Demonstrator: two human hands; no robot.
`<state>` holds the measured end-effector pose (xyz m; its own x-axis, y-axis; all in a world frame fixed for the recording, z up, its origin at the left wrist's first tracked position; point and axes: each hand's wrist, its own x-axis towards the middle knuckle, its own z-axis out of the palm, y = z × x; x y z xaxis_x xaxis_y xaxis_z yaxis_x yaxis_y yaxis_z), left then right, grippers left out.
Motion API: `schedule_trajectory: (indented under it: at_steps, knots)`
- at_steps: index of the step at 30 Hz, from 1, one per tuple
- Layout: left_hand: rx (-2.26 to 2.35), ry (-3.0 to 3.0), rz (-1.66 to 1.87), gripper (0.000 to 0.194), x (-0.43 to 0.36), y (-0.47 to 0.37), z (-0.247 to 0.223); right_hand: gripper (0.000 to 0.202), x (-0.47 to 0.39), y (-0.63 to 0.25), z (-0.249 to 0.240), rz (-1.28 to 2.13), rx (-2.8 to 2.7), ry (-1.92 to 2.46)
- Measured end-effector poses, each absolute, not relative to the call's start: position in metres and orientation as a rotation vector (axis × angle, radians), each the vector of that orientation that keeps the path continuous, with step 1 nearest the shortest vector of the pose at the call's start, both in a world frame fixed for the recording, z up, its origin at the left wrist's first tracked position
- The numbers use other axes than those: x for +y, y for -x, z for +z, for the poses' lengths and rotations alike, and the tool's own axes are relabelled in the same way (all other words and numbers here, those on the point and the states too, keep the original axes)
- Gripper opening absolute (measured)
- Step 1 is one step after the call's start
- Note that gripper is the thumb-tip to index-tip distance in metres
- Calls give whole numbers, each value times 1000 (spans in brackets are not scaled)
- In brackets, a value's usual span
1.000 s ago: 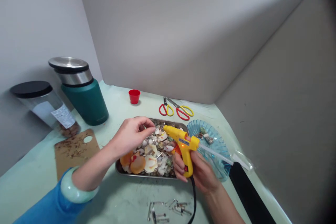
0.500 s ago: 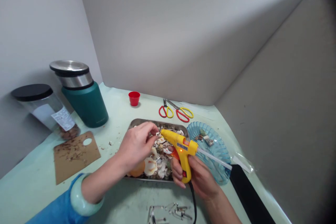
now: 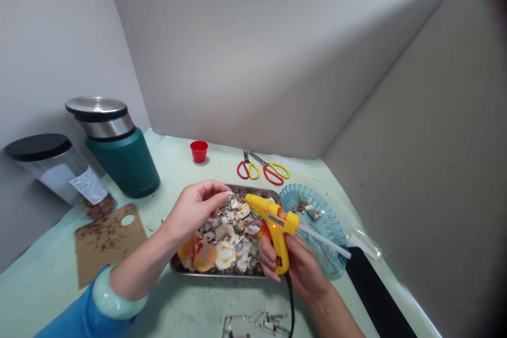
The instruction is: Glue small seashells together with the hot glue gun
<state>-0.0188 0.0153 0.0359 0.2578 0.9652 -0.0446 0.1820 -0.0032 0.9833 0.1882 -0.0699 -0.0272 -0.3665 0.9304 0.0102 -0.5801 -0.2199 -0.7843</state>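
My right hand (image 3: 291, 261) is wrapped round a yellow glue gun (image 3: 275, 222), whose nozzle points left over a metal tray (image 3: 222, 275) heaped with shells (image 3: 225, 254). A clear glue stick (image 3: 325, 240) sticks out of the gun's back, and a small orange light glows on its side. Above the tray's left part, my left hand (image 3: 200, 208) pinches a tiny silvery piece (image 3: 229, 193) between thumb and forefinger; its exact shape is too small to tell. A gap separates that piece from the nozzle.
Behind the tray are a red cup (image 3: 198, 151) and two pairs of scissors (image 3: 273, 171). A blue plate (image 3: 335, 227) is at right. A green bottle (image 3: 127, 161), a lidded jar (image 3: 59, 174) and a brown board (image 3: 87, 253) stand or lie left. Metal pieces (image 3: 257, 322) lie in front.
My left hand has moved left, away from the nozzle, with the small piece now visible at its fingertips. More shells show in the tray. The glue gun is nearly where it was.
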Motion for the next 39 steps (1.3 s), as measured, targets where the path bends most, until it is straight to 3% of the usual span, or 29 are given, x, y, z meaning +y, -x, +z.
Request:
schedule_trajectory:
  at_steps: [5,14,23,32,39]
  knots:
    - [1042,-1237,886,19,20,21,34,51,-71,-190,-32,1681,-946,563]
    - [884,-1060,851,18,24,22,24,37,-71,-191,-41,1565,-1028,619]
    - [870,-1109,689,21,4,4,22,35,-72,-179,-30,1266,-967,988]
    - [1310,-2313,531,21,22,25,19,29,-68,-183,-30,1100,-937,1091]
    - [1411,-2585,175,24,24,30,16,28,-68,-180,-31,1078,-943,1134]
